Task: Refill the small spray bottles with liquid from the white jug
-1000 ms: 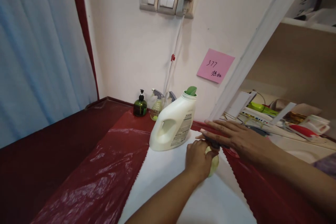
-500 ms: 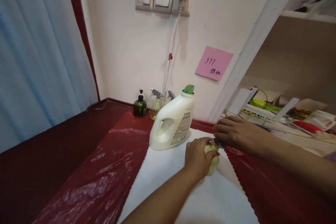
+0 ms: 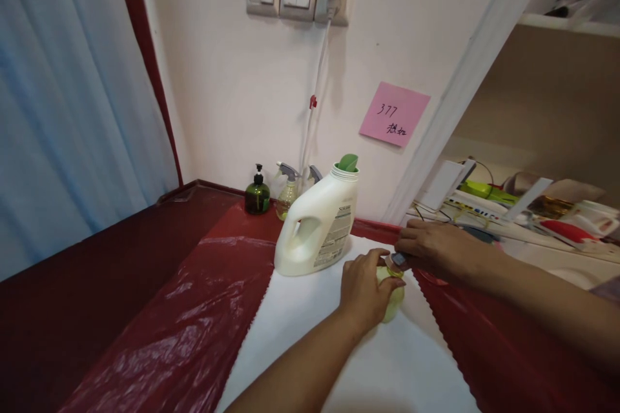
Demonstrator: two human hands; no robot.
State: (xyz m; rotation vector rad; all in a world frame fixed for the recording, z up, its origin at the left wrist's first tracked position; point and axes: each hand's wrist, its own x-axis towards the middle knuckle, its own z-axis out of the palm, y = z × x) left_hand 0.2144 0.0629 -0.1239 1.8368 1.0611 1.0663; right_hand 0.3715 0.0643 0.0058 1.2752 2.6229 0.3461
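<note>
My left hand (image 3: 362, 290) wraps around a small yellow-green bottle (image 3: 393, 297) standing on a white sheet (image 3: 378, 361). At the bottle's top, my right hand (image 3: 433, 248) has its fingers closed on a dark grey cap or spray head (image 3: 398, 260). A white detergent jug (image 3: 317, 222) with a handle and an open green spout stands just left of both hands, apart from them.
Red plastic film (image 3: 194, 316) covers the dark red table on both sides of the white sheet. A green pump bottle (image 3: 256, 195) and two spray bottles (image 3: 287, 197) stand by the wall. A cluttered shelf (image 3: 523, 213) lies to the right. A blue curtain (image 3: 72, 110) hangs left.
My right hand went from flat and spread over the bottle's top to curled with fingers closed on the dark cap. My left hand stayed on the bottle.
</note>
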